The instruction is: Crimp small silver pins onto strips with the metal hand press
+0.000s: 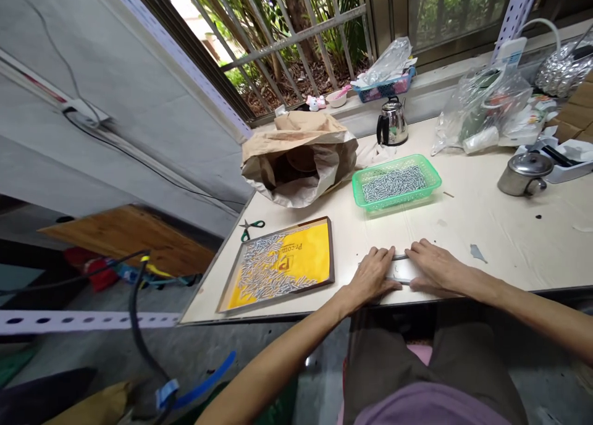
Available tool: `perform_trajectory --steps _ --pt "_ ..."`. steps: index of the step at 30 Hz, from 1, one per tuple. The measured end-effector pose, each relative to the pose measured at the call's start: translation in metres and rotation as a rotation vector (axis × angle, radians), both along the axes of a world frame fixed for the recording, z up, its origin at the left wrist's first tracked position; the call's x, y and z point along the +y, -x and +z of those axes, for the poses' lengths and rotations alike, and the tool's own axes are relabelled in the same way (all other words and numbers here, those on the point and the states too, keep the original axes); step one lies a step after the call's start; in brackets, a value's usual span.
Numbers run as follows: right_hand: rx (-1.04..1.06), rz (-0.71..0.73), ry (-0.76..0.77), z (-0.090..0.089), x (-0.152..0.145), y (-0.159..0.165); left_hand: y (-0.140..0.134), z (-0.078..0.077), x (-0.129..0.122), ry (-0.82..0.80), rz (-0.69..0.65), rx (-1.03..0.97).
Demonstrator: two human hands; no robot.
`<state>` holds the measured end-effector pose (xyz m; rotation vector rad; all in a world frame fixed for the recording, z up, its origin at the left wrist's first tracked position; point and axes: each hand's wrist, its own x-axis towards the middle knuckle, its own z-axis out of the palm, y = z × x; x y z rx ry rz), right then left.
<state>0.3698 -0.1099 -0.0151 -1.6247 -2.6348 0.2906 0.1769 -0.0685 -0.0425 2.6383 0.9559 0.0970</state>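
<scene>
At the table's front edge, my left hand [373, 274] and my right hand [432, 265] grip opposite ends of a small flat rectangular piece with grey metal edges [400, 281]. Fingers lie along its far side and thumbs along its near side, covering both ends. Its exact kind cannot be made out. To the left, a shallow tray [332, 252] lined with yellow printed material bears many small silvery metal pins [264, 267]. Beyond my hands stands a green plastic basket [396, 201] with more small silvery pins [393, 184] in it.
An opened brown paper bag [301, 159] stands behind the tray, and green-handled scissors [251, 227] lie left of it. A kettle [393, 122] is at the back. On the right are a lidded metal cup [524, 175] and plastic bags [486, 107]. Barred windows line the back.
</scene>
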Motion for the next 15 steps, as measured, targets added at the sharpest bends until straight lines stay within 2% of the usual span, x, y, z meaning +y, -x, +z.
perform_trajectory --steps 5,9,15 --pt "-0.014 0.052 -0.058 -0.003 -0.003 -0.002 -0.008 0.005 0.003 0.038 -0.078 -0.027" --pt "0.009 0.043 -0.089 -0.011 -0.003 -0.006 -0.014 0.005 0.004 0.052 -0.031 -0.012" --pt "0.15 0.077 -0.088 -0.02 -0.003 -0.006 -0.021 0.005 -0.002 0.053 0.06 -0.002"
